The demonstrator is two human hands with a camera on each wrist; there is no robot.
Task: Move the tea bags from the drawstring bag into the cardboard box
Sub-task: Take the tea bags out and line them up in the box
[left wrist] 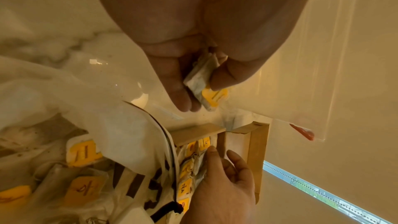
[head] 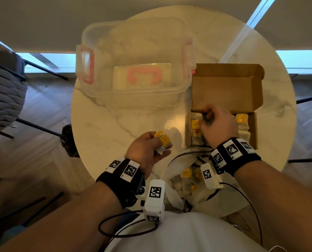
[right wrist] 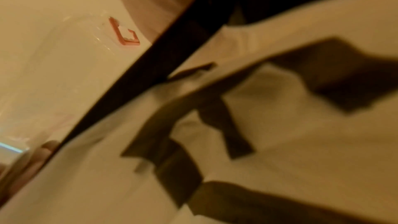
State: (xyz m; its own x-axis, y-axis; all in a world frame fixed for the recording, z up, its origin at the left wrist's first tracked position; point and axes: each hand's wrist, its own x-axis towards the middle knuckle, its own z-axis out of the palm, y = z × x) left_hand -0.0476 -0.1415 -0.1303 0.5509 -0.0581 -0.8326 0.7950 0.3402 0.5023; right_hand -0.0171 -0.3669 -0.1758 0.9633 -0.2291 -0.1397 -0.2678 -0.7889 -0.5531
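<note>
Nearest you, at the table's near edge, the white drawstring bag (head: 177,168) lies open with its mouth toward the box, and yellow-tagged tea bags (head: 187,173) show inside it. The left-wrist view shows more of these in the bag's mouth, with a dark drawstring (left wrist: 170,151) along the rim. The right-wrist view is filled by blurred white cloth with dark markings, so it tells little.

Your left hand (head: 148,150) hovers above the marble table (head: 106,124), just left of the bag, palm turned up. Its fingers and thumb pinch a small stack of tea bags (head: 163,140), yellow tags uppermost; the left-wrist view shows the thumb and fingertips (left wrist: 183,101) clamped on the paper sachets.

Your right hand (head: 217,124) reaches into the cardboard box (head: 253,130), which sits on the right side of the table just beyond the bag, its lid flap standing open at the back. The fingers are curled down among the tea bags in the box (head: 242,119), touching the row at the left end; whether they pinch one cannot be told. Tea bags stand packed in rows on both sides of the hand.

A clear plastic container (head: 133,70) with pink clasps stands at the far left of the box, close beside it. A woven grey chair (head: 4,95) stands off the table's left side.
</note>
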